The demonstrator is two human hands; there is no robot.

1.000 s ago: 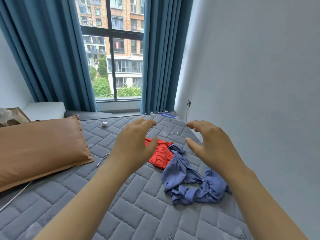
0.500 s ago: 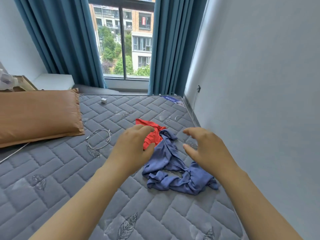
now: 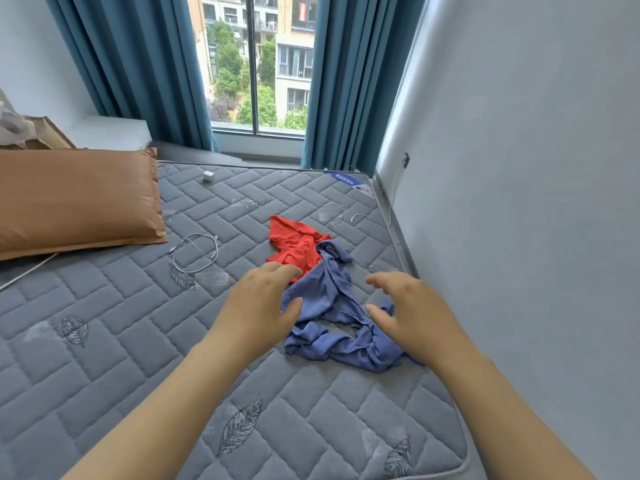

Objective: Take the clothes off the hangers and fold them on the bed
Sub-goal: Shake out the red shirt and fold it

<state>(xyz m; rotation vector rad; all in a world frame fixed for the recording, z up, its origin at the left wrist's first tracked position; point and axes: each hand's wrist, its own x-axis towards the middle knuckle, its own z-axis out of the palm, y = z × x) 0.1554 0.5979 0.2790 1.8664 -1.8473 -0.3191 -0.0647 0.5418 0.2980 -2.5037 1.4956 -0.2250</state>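
A crumpled blue garment lies on the grey quilted mattress near its right edge. A red garment lies bunched just beyond it, partly under the blue one. My left hand hovers over the blue garment's left side, fingers spread and loosely bent, holding nothing. My right hand hovers over its right side in the same way. No hanger shows among the cloth.
An orange-brown pillow lies at the left. A coiled white cable and a small white charger lie on the mattress. The wall runs close along the bed's right side. Blue curtains and a window stand beyond.
The view has tilted down and moved closer to the clothes. Both hands have dropped toward the blue garment, staying spread and empty.
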